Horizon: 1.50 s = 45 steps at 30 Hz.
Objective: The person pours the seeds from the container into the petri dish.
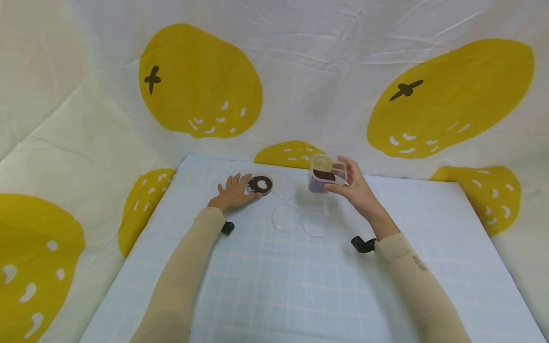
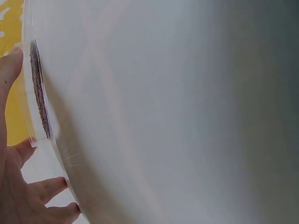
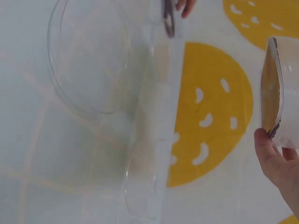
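My left hand (image 1: pixel 235 191) is at the far part of the table, thumb and index finger on opposite sides of a clear petri dish (image 1: pixel 272 185). Dark brown, soil-like crumbs form a ring in it around a whitish centre. Seen edge-on in the left wrist view, the petri dish (image 2: pixel 40 93) sits between thumb and index finger, while other fingertips touch the tabletop. To its right, my right hand (image 1: pixel 358 190) grips a clear plastic tub (image 1: pixel 315 186) above the table, tilted, with similar dark crumbs inside. The right wrist view shows the tub (image 3: pixel 290 93) from its side.
Between and below the hands lie several clear round dishes or lids (image 1: pixel 273 220), close together. A pale blue checked cloth (image 1: pixel 274 286) covers the table. Behind its far edge hangs a white curtain (image 1: pixel 300 95) with yellow fruit prints.
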{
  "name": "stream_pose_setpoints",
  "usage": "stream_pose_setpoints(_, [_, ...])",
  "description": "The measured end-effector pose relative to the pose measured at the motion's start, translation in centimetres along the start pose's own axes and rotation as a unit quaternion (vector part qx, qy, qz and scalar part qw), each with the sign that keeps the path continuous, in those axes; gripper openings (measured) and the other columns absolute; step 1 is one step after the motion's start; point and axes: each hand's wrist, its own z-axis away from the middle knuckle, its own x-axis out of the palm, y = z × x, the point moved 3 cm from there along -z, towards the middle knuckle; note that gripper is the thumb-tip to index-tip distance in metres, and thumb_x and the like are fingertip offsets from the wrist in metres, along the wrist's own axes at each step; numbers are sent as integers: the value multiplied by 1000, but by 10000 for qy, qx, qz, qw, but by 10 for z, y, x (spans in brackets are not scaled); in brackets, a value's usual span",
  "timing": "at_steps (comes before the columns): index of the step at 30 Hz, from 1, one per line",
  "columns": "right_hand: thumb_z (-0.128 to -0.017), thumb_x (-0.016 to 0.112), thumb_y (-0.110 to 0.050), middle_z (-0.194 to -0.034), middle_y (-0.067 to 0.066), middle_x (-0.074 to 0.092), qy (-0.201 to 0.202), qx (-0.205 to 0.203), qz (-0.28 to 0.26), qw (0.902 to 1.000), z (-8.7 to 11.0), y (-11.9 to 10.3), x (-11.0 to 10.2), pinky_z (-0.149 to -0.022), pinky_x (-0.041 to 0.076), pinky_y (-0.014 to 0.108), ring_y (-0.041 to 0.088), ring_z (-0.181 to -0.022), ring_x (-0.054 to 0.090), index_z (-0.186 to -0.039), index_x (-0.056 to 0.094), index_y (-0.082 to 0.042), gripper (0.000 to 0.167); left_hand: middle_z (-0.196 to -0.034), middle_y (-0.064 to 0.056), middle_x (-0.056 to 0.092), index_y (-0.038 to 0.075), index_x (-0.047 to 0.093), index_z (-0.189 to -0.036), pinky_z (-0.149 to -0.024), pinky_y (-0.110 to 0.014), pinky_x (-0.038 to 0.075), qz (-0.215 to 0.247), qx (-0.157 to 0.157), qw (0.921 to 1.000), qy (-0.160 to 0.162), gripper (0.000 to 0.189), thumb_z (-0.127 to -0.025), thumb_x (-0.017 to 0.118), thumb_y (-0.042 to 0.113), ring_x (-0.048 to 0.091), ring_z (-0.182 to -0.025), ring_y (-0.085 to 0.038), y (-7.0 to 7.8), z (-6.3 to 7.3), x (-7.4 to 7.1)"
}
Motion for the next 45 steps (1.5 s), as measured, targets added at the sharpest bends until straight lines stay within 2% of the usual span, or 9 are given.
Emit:
stream_pose_setpoints(6, [-89, 77, -8, -156, 14, 29, 200, 23, 199, 9996, 21, -3, -25, -114, 24, 59, 30, -145, 29, -155, 19, -23, 90, -165, -21, 4, 25, 13, -162, -108, -75, -4, -14, 1, 10000, -2, 96, -89, 51, 75, -4, -148, -47, 1, 1, 0])
stream_pose_setpoints(9, [-89, 77, -11, -156, 11, 30, 303, 103, 407, 9987, 32, -4, -39, -113, 34, 42, 28, -144, 30, -155, 19, -27, 89, -165, -20, 4, 25, 12, -162, -108, -75, -4, -24, 11, 10000, 9, 96, -89, 51, 75, -4, -148, -47, 1, 0, 0])
stream_pose_setpoints(14, [-91, 74, -4, -155, 12, 30, 283, -74, 322, 9991, 51, 2, -62, -93, 47, 17, 33, -144, 28, -155, 20, -27, 87, -165, -21, 3, 25, 12, -162, -108, -74, -5, 3, 13, 10000, 2, 96, -90, 51, 74, -4, -148, -47, 1, 0, 0])
stream_pose_setpoints(17, [-91, 71, 2, -153, 12, 30, 258, -161, 171, 9994, 62, 7, -75, -91, 48, 16, 34, -143, 28, -155, 21, -26, 86, -165, -21, 3, 25, 13, -162, -108, -74, -5, 39, 11, 10000, -5, 96, -90, 52, 73, -4, -148, -47, 2, 1, -1])
stream_pose_setpoints(23, [-92, 69, 4, -153, 15, 28, 436, 39, 177, 9989, 84, 19, -100, -91, 48, 15, 23, -138, 33, -155, 21, -25, 85, -165, -22, 2, 23, 12, -162, -107, -75, -6, 64, 44, 10000, -22, 96, -90, 53, 72, -5, -148, -48, 3, 1, -1])
stream_pose_setpoints(29, [-93, 65, 9, -154, 18, 23, 351, -51, -4, 9994, 102, 36, -123, -90, 48, 15, 18, -138, 33, -158, 16, -20, 86, -165, -21, 3, 25, 12, -162, -108, -75, -5, -16, 33, 10000, 3, 97, -89, 51, 75, -4, -148, -47, 1, 0, 0])
stream_pose_setpoints(33, [-93, 66, 6, -156, 18, 20, 388, 219, 145, 9989, 111, 50, -136, -89, 48, 14, 25, -143, 28, -158, 14, -24, 88, -165, -20, 4, 26, 12, -162, -108, -75, -3, -129, 6, 9999, 8, 98, -88, 48, 79, -3, -148, -47, 0, -2, 1])
stream_pose_setpoints(39, [-95, 70, -9, -160, 17, 18, 427, 750, 798, 9931, 120, 65, -153, -88, 44, 9, 30, -147, 23, -158, 8, -31, 91, -165, -21, 5, 26, 12, -162, -108, -75, -3, -88, 10, 10000, 25, 96, -89, 49, 77, -3, -148, -47, 2, -1, 1])
stream_pose_setpoints(45, [-95, 64, 5, -159, 21, 15, 199, 509, 220, 9983, 126, 80, -164, -92, 44, 11, 26, -148, 21, -158, 12, -25, 88, -165, -22, 6, 24, 14, -162, -108, -75, -4, -63, -6, 10000, 54, 94, -90, 51, 74, -3, -148, -48, 5, 3, -1])
